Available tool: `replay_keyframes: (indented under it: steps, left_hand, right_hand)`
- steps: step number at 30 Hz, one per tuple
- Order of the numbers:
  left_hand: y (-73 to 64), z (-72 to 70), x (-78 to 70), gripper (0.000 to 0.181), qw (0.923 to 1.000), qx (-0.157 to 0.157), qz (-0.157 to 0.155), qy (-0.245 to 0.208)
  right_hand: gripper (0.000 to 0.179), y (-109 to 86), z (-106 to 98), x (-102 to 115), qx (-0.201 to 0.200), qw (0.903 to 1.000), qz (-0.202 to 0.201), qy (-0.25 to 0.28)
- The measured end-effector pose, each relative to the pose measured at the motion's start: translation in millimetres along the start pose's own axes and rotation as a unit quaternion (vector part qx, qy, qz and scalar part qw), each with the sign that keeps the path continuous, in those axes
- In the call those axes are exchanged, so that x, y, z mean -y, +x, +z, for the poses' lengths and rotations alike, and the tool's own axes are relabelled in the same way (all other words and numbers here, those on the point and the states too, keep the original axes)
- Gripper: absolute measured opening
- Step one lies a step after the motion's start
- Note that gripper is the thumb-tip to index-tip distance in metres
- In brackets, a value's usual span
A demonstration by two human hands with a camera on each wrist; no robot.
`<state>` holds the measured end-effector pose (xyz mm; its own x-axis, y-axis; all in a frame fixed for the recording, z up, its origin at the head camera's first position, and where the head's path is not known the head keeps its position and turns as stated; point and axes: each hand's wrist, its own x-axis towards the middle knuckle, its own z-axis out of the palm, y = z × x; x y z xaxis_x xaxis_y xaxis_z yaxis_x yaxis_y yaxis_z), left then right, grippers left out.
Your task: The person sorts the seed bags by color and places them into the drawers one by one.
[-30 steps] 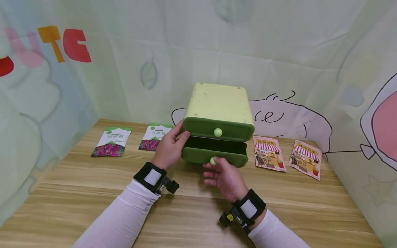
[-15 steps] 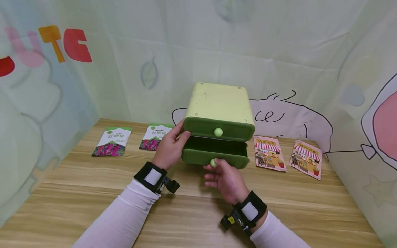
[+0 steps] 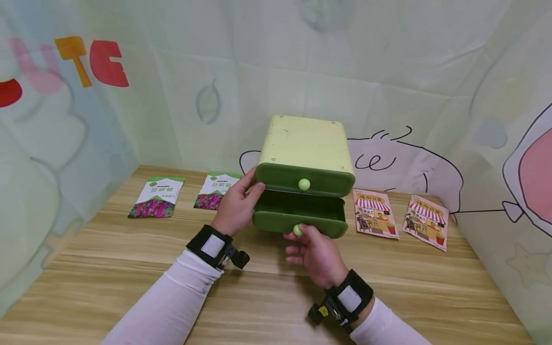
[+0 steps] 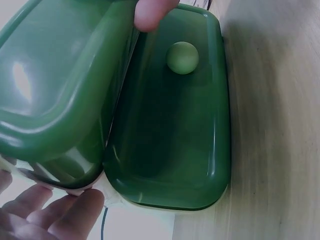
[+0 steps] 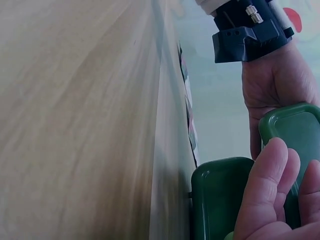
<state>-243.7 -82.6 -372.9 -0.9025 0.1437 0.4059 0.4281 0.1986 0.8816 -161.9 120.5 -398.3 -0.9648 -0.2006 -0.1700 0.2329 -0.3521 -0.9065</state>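
A small two-drawer box [image 3: 307, 141] with a cream top stands on the table in the head view. My left hand [image 3: 236, 206] grips its left side, thumb at the front edge; fingers also show along the side in the left wrist view. The upper drawer [image 3: 280, 178], green with a pale round knob, is in. The lower drawer [image 3: 276, 221] is pulled out, and its dark inside shows nothing in it. Thumb and index finger of my right hand [image 3: 316, 254] pinch the lower drawer's pale green knob [image 3: 297, 230]; the other fingers are loosely bent below.
Two white, green and purple packets [image 3: 157, 197] [image 3: 214, 191] lie left of the box. On the right lie two pink packets [image 3: 375, 214] [image 3: 426, 222] with striped awnings. A printed cloth [image 3: 280, 62] hangs behind the wooden table [image 3: 258, 297].
The lower drawer has come out a little further toward me, with my right hand drawing back on its knob. My left hand keeps its grip on the box.
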Motion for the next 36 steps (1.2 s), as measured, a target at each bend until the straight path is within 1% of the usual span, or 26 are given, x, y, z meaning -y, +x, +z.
replay_keyframes:
  steps: [10, 19, 27, 36]
  left_hand:
    - [0.1, -0.3, -1.5, 0.042, 1.0, 0.003, -0.003, -0.001]
    - [0.3, -0.8, 0.1, 0.044, 0.9999, 0.005, 0.006, 0.01]
    - [0.5, -1.3, -1.2, 0.046, 0.9999, 0.01, 0.007, 0.003]
    - [0.4, -2.6, -1.6, 0.046, 0.9998, 0.012, 0.006, 0.013]
  right_hand:
    - [0.023, -7.6, 1, -2, -0.005, 1.0, 0.004, 0.005]
    - [0.023, -10.8, 2, -4, -0.007, 1.0, 0.004, 0.004]
    - [0.023, -14.0, 3, -6, -0.009, 0.9999, 0.0, 0.006]
    - [0.023, -17.9, 5, -8, -0.011, 0.9999, 0.001, 0.009]
